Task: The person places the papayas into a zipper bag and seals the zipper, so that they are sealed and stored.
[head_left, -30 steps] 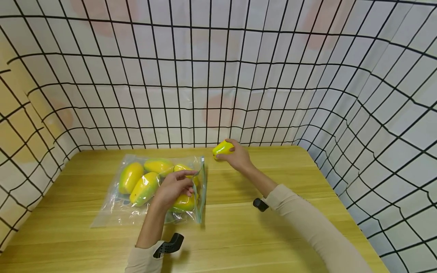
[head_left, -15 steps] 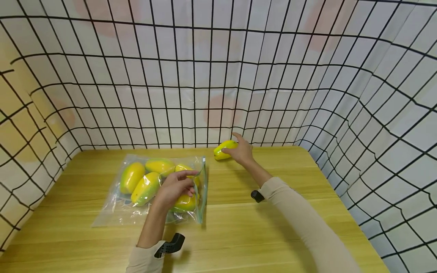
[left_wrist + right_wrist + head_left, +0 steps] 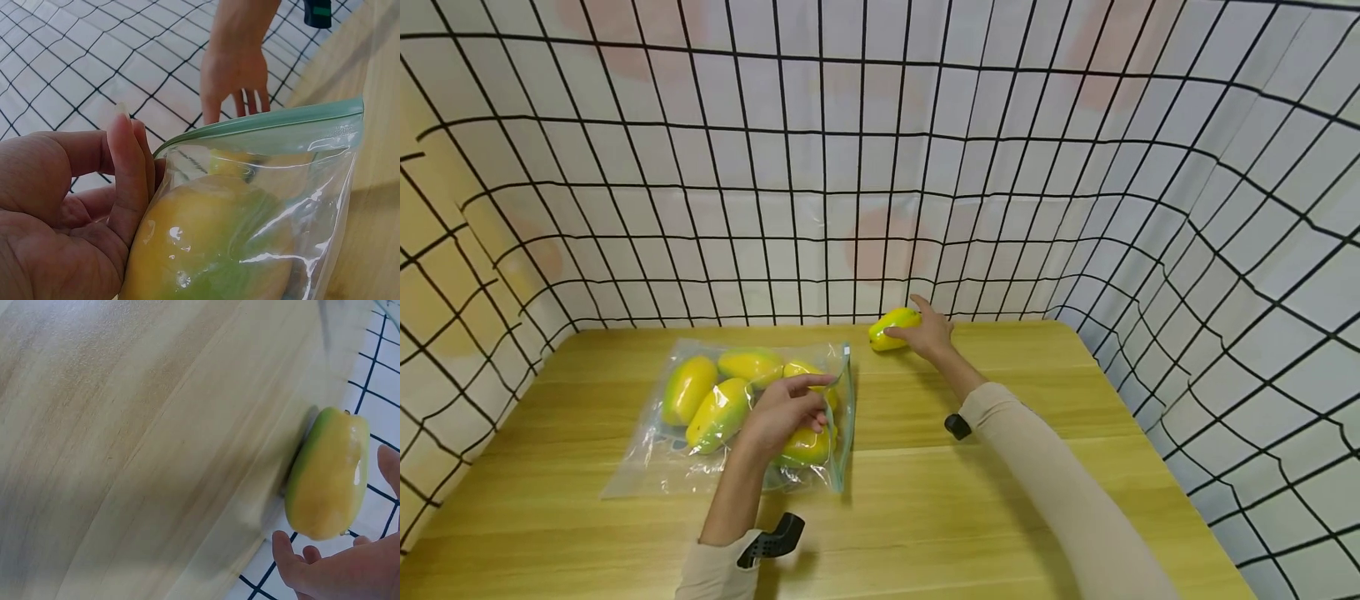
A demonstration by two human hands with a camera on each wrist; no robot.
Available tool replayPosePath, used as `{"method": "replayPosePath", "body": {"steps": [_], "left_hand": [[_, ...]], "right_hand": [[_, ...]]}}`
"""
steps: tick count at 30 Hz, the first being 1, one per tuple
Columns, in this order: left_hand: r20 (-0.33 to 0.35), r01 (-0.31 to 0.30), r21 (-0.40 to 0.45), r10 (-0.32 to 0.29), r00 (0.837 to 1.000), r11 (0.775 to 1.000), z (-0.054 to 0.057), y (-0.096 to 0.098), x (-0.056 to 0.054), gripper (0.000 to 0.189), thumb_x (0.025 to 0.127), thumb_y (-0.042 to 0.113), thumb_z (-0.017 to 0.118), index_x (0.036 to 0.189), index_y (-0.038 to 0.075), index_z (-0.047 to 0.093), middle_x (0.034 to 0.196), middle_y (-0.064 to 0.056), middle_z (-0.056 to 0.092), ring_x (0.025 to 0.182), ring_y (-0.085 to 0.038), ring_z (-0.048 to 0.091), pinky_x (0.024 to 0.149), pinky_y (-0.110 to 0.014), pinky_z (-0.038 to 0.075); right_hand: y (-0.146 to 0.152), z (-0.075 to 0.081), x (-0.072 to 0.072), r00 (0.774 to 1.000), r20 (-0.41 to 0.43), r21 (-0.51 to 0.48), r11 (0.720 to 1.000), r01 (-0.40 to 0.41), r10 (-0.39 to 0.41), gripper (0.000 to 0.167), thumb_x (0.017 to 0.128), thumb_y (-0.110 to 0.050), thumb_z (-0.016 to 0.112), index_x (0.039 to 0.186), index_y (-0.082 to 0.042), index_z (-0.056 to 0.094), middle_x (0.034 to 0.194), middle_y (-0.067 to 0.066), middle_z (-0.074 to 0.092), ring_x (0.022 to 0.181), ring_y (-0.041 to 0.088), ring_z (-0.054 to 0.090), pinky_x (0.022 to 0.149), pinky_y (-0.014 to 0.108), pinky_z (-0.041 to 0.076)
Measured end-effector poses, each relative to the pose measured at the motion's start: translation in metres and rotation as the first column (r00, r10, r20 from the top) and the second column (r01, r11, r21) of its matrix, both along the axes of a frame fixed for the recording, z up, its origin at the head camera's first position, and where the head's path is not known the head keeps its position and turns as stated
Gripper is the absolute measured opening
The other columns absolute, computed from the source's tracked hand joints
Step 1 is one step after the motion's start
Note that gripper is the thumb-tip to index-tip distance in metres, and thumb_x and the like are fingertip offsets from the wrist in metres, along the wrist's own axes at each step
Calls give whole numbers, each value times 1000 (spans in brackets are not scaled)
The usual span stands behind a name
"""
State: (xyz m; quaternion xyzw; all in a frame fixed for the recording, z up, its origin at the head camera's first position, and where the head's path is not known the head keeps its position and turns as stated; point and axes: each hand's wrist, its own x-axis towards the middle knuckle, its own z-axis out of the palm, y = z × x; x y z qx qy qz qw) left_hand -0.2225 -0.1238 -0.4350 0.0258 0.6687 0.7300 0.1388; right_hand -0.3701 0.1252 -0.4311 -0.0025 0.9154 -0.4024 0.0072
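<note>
A clear zip bag (image 3: 647, 467) with a green zip strip lies at the left of the table, with several yellow-green mangoes (image 3: 718, 414) inside. My left hand (image 3: 782, 412) reaches over its right side and pinches the edge at the bag's mouth; in the left wrist view its curled fingers (image 3: 128, 175) meet one end of the strip. A single mango (image 3: 893, 329) lies outside the bag near the table's back edge. Around its right end my right hand (image 3: 931, 335) is spread, thumb and fingers apart. In the right wrist view a gap shows between this mango (image 3: 328, 475) and the fingertips (image 3: 281, 544).
Black wire grid panels (image 3: 880, 192) over a pale backing stand along the back and both sides of the wooden table (image 3: 910, 517). A black device sits at each wrist.
My right hand has loosened its hold on the single mango and spread its fingers, drawing slightly to the right. The mango now rests on the table. My left hand and the bag stay put.
</note>
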Motion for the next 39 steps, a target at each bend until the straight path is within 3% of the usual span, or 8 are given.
{"method": "replayPosePath", "body": {"steps": [8, 15, 31, 39], "left_hand": [[-7, -4, 0, 4, 1000, 1000, -1, -2, 0, 44, 94, -5, 53, 138, -5, 56, 81, -10, 58, 59, -10, 61, 56, -18, 56], [-5, -3, -10, 3, 1000, 1000, -1, -1, -1, 44, 95, -4, 53, 138, -5, 56, 80, -9, 59, 58, -9, 61, 56, -18, 56], [6, -4, -2, 4, 1000, 1000, 0, -2, 0, 45, 94, -5, 53, 139, -4, 56, 82, -9, 57, 59, -10, 60, 56, -18, 56], [2, 3, 7, -3, 1000, 1000, 1, -2, 0, 46, 94, -5, 53, 140, -4, 55, 82, -9, 57, 58, -10, 61, 56, -18, 56]], "right_hand": [[-3, -4, -1, 999, 25, -17, 1000, 22, -21, 86, 88, -39, 76, 160, -21, 32, 161, 19, 34, 149, 47, 20, 123, 64, 20], [-3, -10, -2, 998, 49, -16, 999, 37, -37, 83, 88, -39, 77, 158, -21, 36, 157, 18, 39, 141, 40, 29, 117, 57, 35], [2, -8, 4, 999, 33, -18, 999, 28, -27, 70, 87, -36, 80, 144, -14, 46, 154, 18, 44, 140, 41, 32, 115, 58, 35], [3, -10, 2, 1000, 26, -5, 1000, 5, -5, 79, 88, -37, 78, 154, -19, 39, 158, 15, 42, 149, 45, 25, 121, 62, 27]]}}
